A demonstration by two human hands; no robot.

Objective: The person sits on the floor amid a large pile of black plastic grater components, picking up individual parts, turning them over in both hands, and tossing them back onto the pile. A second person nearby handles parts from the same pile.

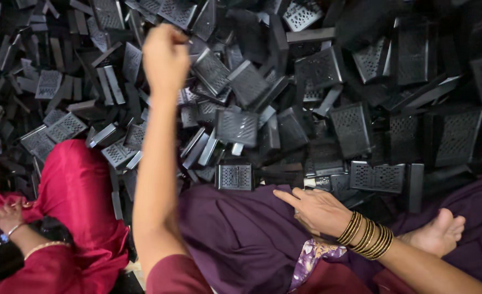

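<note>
L hand (166,57) fisted over perforated black plastic covers (235,128); R hand (317,209) flat on purple cloth (241,234).

Matt black perforated plastic casings (235,126); smooth purple cloth (235,234); glossy gold bangles (367,235).

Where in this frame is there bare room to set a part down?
Only on the purple cloth, between the left arm and right hand. The pile of black perforated parts crowds everything ahead; the left hand is raised over it.
</note>
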